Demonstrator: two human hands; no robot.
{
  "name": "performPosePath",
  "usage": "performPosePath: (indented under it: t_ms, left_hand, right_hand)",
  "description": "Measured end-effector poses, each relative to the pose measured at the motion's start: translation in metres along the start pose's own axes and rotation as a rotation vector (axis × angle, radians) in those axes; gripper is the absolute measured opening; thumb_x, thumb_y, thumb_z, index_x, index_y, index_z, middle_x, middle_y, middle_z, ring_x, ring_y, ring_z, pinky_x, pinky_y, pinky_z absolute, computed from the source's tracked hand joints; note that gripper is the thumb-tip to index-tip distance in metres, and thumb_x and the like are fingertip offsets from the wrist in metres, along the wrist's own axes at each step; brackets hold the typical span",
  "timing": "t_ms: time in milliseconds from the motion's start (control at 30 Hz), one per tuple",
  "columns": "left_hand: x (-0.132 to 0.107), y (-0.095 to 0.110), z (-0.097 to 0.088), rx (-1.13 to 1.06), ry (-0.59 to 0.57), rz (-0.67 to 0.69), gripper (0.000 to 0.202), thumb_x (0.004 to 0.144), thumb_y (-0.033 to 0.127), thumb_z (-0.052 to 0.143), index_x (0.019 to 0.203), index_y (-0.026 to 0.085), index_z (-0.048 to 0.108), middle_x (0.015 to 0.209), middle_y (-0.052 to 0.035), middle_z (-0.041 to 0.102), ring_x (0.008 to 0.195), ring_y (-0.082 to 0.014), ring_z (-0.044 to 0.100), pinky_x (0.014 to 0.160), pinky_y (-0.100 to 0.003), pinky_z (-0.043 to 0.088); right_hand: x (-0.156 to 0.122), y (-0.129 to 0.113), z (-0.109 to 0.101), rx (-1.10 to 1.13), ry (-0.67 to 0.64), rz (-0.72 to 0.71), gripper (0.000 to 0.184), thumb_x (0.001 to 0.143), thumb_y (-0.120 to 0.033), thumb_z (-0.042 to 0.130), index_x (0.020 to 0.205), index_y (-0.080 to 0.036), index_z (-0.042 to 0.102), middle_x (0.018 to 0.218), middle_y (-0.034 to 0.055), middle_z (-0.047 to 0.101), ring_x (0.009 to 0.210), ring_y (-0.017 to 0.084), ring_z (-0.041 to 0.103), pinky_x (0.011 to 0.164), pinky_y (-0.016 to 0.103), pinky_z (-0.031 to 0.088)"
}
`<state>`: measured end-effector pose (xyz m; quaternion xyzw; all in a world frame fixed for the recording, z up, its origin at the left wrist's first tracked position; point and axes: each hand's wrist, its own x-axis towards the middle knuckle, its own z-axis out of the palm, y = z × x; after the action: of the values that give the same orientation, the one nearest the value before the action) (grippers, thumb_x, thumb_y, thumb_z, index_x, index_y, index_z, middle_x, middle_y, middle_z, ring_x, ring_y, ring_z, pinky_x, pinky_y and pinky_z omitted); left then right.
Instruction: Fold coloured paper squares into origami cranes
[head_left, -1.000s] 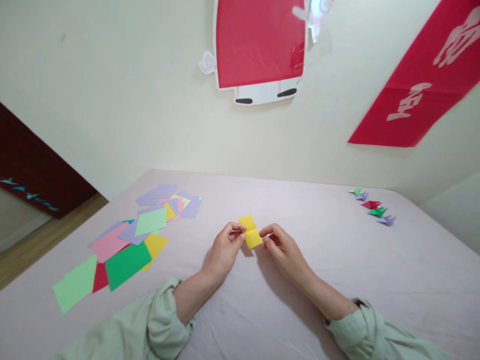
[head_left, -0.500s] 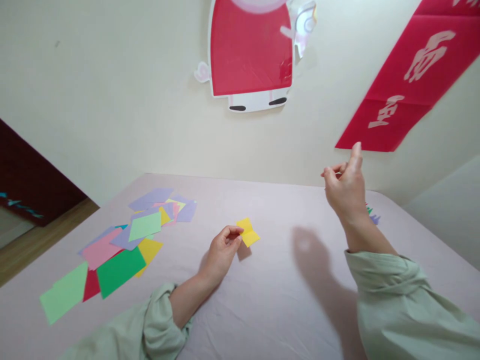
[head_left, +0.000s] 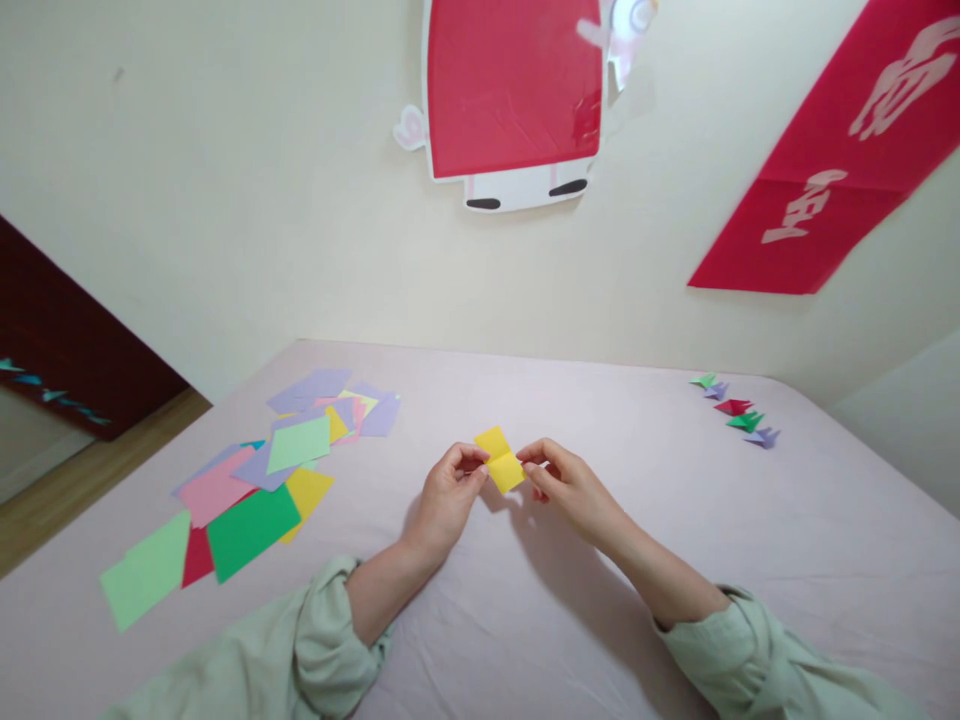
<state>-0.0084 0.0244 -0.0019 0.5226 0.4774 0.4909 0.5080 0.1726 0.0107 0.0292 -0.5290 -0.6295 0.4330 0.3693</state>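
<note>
A small yellow sheet of paper [head_left: 498,458] with a crease across its middle is held just above the table, its shadow falling below it. My left hand [head_left: 448,497] pinches its left edge between thumb and fingers. On the opposite side, my right hand [head_left: 568,487] grips the right edge the same way, fingertips closed on the paper. Both hands are near the middle of the table, with their sleeves rolled back.
Loose coloured paper sheets [head_left: 251,535] lie overlapping on the left of the pale-covered table [head_left: 480,620]. Several small folded paper figures [head_left: 733,407] stand in a row at the far right. Behind is a wall with a red banner [head_left: 799,190] and a cartoon cutout [head_left: 517,90].
My right hand has come down and left from its raised position and taken hold of the yellow paper's right edge. My left hand has kept its grip. The view has shifted slightly.
</note>
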Motion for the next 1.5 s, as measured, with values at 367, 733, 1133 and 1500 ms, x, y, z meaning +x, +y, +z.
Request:
performPosePath:
  t_ms: [367,733,1133,1500]
  left_hand:
    - [0.0006,-0.0035,-0.0006,-0.063,0.002,-0.041,0.016,0.076,0.025,0.065,0.089,0.018,0.059,0.087,-0.0002,0.064,0.082,-0.014,0.062,0.076,-0.024,0.047]
    - [-0.0004,-0.0005,-0.0005,-0.011,-0.007,-0.034,0.015,0.077,0.025,0.064,0.089,0.018,0.059,0.088,0.0,0.065,0.08,-0.0136,0.062,0.074,-0.024,0.046]
    - [-0.0001,-0.0003,0.0002,-0.027,0.009,-0.031,0.013,0.076,0.023,0.063,0.087,0.018,0.06,0.086,0.0007,0.064,0.079,-0.0129,0.062,0.074,-0.023,0.047]
    - [-0.0002,-0.003,0.0005,-0.033,-0.057,0.016,0.01,0.076,0.022,0.062,0.084,0.018,0.06,0.084,0.0003,0.063,0.082,-0.0139,0.06,0.078,-0.024,0.046]
  right_hand:
    - [-0.0019,-0.0004,0.0033,0.214,-0.095,0.087,0.018,0.08,-0.029,0.054,0.09,-0.017,0.061,0.08,0.0008,0.062,0.062,0.011,0.055,0.061,0.026,0.043]
    - [0.0003,0.0023,0.0057,0.269,-0.08,0.116,0.017,0.078,-0.034,0.059,0.081,-0.017,0.061,0.069,-0.0012,0.059,0.058,0.011,0.052,0.058,0.025,0.039]
    - [-0.0016,0.0008,0.0031,0.315,-0.077,0.153,0.024,0.078,-0.042,0.059,0.075,-0.018,0.063,0.069,-0.0001,0.06,0.059,0.012,0.051,0.058,0.024,0.038]
    - [-0.0033,0.0033,0.0056,0.454,-0.138,0.269,0.029,0.076,-0.046,0.065,0.077,-0.017,0.058,0.06,-0.0029,0.057,0.054,0.009,0.047,0.057,0.023,0.034]
